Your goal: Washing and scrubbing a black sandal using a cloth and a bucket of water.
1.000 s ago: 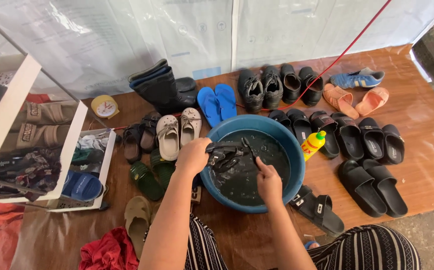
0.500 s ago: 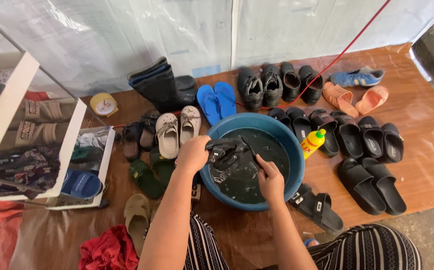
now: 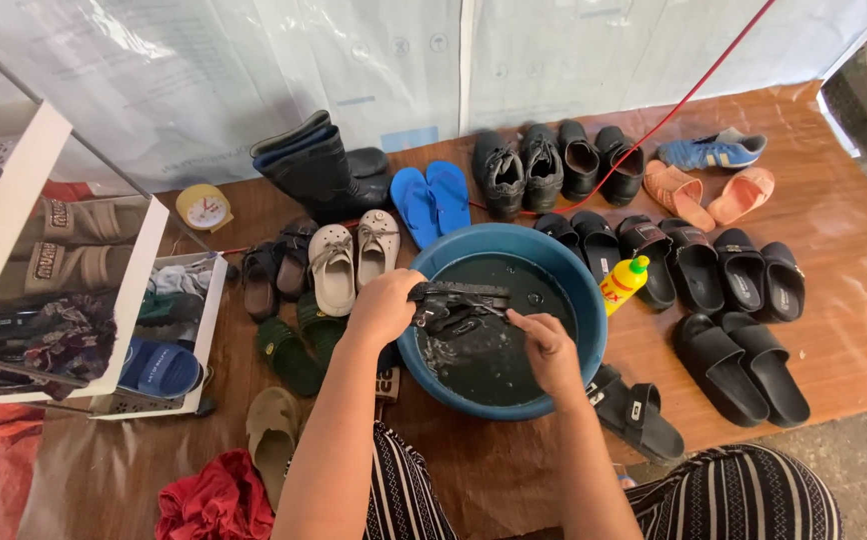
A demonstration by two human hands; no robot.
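While our left hand (image 3: pixel 386 307) grips a black sandal (image 3: pixel 454 305) over the dark water, our right hand (image 3: pixel 544 345) is closed around something at the sandal's strap, though we cannot tell what. Both work inside the blue basin (image 3: pixel 574 290), with a yellow bottle (image 3: pixel 624 283) just beside its rim. Beyond lie blue flip-flops (image 3: pixel 432 203) and black boots (image 3: pixel 319 172).

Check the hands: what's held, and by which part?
The left hand grips a black sandal by one end, over the blue basin. The right hand presses on its other end; whether it holds a brush cannot be told.
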